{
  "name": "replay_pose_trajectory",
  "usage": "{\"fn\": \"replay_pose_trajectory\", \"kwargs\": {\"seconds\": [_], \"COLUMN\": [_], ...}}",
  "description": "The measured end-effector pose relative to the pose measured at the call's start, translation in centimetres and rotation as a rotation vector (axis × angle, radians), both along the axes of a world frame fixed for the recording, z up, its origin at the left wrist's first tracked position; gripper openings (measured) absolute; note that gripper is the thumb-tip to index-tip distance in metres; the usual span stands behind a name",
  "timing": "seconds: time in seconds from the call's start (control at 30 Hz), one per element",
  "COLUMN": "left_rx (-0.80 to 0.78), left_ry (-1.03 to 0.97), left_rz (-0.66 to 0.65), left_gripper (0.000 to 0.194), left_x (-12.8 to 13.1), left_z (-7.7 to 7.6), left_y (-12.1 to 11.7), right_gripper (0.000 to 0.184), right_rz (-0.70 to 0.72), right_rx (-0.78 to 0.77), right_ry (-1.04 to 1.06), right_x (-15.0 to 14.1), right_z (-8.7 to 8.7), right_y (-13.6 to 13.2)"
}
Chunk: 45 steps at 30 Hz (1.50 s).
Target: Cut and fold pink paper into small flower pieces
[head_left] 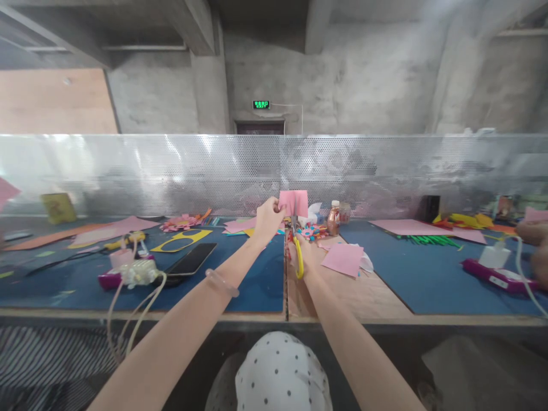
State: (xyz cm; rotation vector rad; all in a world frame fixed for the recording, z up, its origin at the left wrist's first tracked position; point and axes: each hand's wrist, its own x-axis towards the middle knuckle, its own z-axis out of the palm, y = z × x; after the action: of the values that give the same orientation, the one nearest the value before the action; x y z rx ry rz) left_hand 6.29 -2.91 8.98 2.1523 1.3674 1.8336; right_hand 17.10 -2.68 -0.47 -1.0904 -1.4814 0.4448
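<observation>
soft light, pale glare on the metal screen [205,165], wide-angle stretch and probably blur towards the edges

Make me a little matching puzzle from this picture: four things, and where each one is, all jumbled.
1. yellow-handled scissors
2. raised pink paper
3. black phone
4. green exit sign

A. above the metal screen
B. in the left hand
C. on the left part of the table
D. in the right hand

Pairs: 1-D, 2-B, 3-C, 4-A
</observation>
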Motion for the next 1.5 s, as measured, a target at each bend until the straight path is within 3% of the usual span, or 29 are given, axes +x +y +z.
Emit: {"fn": "replay_pose_trajectory", "kwargs": {"seconds": [1.5], "left_rx": [-0.002], "left_ry": [-0.026], "left_rz": [-0.006], "left_gripper": [0.014], "left_x": [0.2], "left_z": [-0.3], "left_y": [0.2], "right_gripper": [0.008], "right_rz": [0.046], "right_rx": [-0.009], "right_ry": [0.071], "right_x": [0.0], "right_z": [0.8], "right_y": [-1.2]}}
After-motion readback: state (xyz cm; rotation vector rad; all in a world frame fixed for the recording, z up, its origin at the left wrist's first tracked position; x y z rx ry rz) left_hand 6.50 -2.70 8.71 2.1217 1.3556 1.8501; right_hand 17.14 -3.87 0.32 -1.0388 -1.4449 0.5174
